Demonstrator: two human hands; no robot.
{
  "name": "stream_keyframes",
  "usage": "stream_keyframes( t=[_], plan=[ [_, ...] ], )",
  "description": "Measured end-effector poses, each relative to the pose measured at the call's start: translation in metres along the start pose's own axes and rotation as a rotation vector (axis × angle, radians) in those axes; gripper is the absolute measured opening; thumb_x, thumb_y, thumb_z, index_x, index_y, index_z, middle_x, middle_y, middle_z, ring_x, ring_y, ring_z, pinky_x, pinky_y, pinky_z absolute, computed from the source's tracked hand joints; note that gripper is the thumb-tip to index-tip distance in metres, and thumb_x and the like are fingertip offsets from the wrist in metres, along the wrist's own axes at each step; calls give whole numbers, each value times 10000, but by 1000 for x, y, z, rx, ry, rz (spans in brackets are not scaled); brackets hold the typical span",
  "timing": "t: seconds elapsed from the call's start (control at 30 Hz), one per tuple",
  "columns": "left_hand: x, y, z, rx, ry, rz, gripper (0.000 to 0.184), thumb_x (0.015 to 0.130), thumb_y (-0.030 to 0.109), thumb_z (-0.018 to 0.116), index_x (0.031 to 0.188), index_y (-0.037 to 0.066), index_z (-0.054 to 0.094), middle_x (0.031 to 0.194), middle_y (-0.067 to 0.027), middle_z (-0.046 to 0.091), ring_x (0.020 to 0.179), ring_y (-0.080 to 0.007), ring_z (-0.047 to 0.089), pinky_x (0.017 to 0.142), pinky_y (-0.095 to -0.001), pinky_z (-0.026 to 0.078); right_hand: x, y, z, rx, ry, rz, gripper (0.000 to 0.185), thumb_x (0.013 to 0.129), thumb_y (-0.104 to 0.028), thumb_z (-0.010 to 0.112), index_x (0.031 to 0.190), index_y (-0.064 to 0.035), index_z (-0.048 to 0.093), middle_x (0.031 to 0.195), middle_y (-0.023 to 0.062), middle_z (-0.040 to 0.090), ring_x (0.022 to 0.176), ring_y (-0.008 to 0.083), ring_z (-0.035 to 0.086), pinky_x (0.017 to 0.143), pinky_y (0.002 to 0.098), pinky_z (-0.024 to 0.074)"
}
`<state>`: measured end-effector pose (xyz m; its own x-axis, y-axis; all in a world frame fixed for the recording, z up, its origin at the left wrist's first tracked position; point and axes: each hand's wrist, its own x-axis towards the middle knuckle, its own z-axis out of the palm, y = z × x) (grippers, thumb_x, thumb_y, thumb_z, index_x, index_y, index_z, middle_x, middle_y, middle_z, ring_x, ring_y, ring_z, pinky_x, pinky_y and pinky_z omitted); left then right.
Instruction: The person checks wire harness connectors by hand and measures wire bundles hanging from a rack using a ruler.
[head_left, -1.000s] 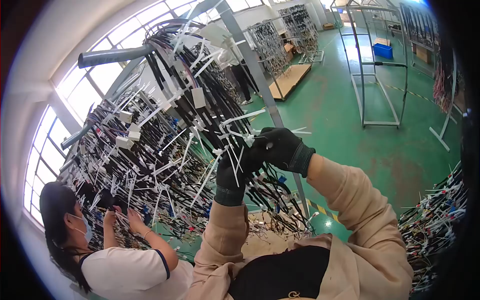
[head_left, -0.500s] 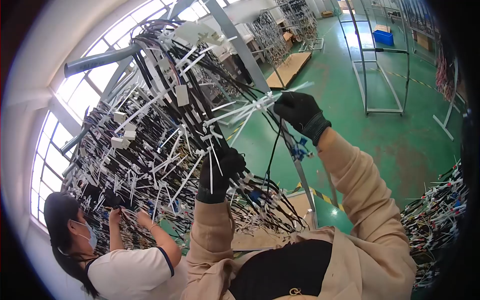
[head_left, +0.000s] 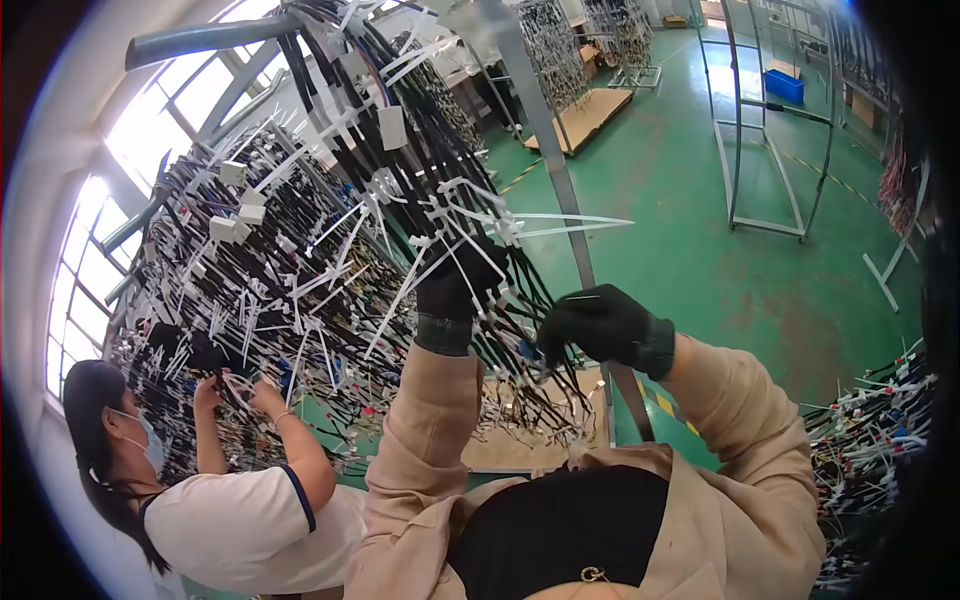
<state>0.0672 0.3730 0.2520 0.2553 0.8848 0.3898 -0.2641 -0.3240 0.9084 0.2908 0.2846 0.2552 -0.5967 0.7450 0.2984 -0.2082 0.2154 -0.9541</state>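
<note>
Below an unreadable tag (head_left: 393,128), the left hand (head_left: 460,288) grips black cables (head_left: 434,162), the right hand (head_left: 602,325) curled, hold unclear.

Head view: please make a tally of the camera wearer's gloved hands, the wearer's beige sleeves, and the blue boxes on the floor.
Gloved hands: 2 (left hand, right hand)
Beige sleeves: 2 (left sleeve, right sleeve)
Blue box: 1
Total: 5
</note>
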Motion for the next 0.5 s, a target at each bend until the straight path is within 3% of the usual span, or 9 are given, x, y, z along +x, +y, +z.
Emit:
stream_keyframes(
  t=[0.07,0.13,0.17,0.2,0.23,0.27,0.37,0.43,0.5],
  plan=[
    [0,6,10,-123,-13,32,174,753,60,577,898,-31,542,765,-131,589,661,-231,587,583,-314,490,-17,-25,1,194,-23,128,190,843,-118,463,798,26,578,737,115,604,565,151,580,537,245,447],
    [6,-2,0,-197,-136,112,156,757,67,578,885,-17,546,755,-118,587,657,-217,586,567,-302,484,-44,-49,-8,197,-190,61,214,853,-138,446,842,35,570,750,137,600,556,161,575,530,244,441],
    [5,1,3,-203,-21,36,146,758,63,573,878,-15,546,748,-111,585,654,-212,585,559,-297,482,-51,-55,-16,134,-196,39,219,853,-145,445,866,37,565,763,148,597,554,165,572,529,244,440],
    [13,-7,-4,-311,-147,56,149,757,60,571,882,-19,545,752,-115,586,660,-218,587,566,-302,487,-59,-61,-24,72,-201,16,226,854,-151,444,890,40,559,777,159,595,551,169,569,528,243,440],
    [21,-11,-9,-416,-276,76,153,757,56,568,885,-23,545,756,-119,586,665,-224,590,572,-307,492,-61,-67,-35,-56,-129,-1,228,849,-154,450,916,40,552,798,170,592,550,171,566,530,243,440],
    [19,-15,-14,-498,-156,-50,188,755,46,562,924,-33,540,790,-139,593,701,-249,600,609,-328,507,-61,-70,-39,-182,-52,-18,236,845,-156,457,942,39,545,820,181,590,549,173,562,533,244,441],
    [-1,7,15,-310,-31,-25,231,753,42,558,966,-42,527,835,-161,595,745,-275,604,645,-350,513,-39,-34,-73,-848,734,-237,215,765,-125,558,954,-23,566,797,93,605,603,128,557,557,245,446],
    [0,5,16,-345,-40,-40,260,761,60,555,996,-44,517,873,-170,592,773,-282,601,661,-349,510,-37,-40,-58,-858,921,-358,164,745,-107,576,898,-51,588,761,93,593,601,137,564,556,251,444],
    [2,2,17,-422,-86,-71,263,772,93,558,1000,-32,523,879,-155,596,785,-254,600,676,-334,503,-32,-40,-37,-983,788,-505,117,742,-123,578,837,-57,595,716,93,572,587,177,567,553,263,446]
  ],
)
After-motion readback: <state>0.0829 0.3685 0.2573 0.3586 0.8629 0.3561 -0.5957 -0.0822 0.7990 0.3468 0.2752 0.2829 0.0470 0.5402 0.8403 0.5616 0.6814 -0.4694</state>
